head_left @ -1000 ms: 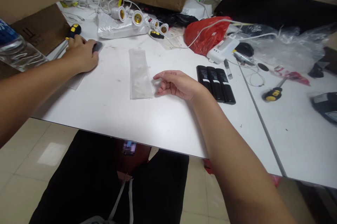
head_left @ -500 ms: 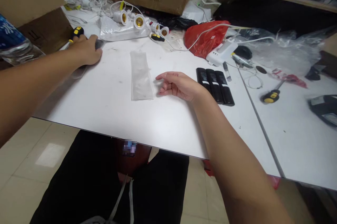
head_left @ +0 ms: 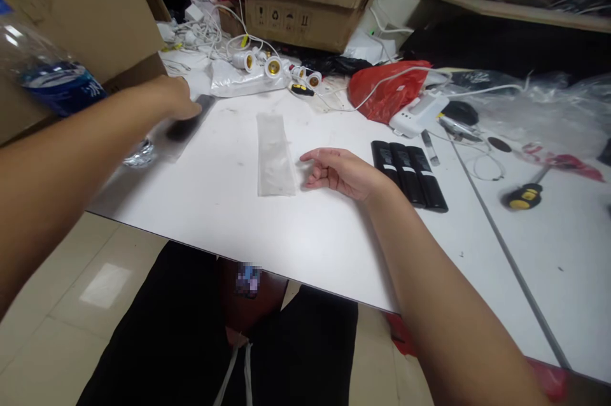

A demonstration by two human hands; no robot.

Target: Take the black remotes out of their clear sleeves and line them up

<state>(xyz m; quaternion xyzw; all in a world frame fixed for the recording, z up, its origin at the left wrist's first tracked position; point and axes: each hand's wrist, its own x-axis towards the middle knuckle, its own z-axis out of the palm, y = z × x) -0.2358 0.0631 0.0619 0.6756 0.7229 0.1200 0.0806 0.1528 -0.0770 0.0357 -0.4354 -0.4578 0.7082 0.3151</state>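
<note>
At the far left, my left hand (head_left: pixel 174 97) reaches over the table and is closed on a dark, flat object in a clear plastic sleeve (head_left: pixel 180 132). Motion smears it, and most of the fingers are hidden. My right hand (head_left: pixel 338 170) rests on the table, index finger stretched out and the others loosely curled, holding nothing. Just left of its fingertips, a flat, clear plastic sleeve (head_left: pixel 274 158) lies on the white table (head_left: pixel 267 234). Three black, elongated bars with white labels (head_left: pixel 408 174) lie side by side to the right of that hand.
A plastic bottle (head_left: pixel 62 84) and cardboard box (head_left: pixel 81 5) stand at the left. Lamp sockets (head_left: pixel 273 67) and cables lie at the back. A red bag (head_left: pixel 382 88), power strip (head_left: pixel 417 113) and screwdriver (head_left: pixel 524 196) are to the right. A seam (head_left: pixel 506 247) crosses the table.
The view has shifted, so the table sits lower and further right. My left hand has moved a little, exposing more of the dark sleeved object; the bottle beside it is tilted differently. My right hand stays put.
</note>
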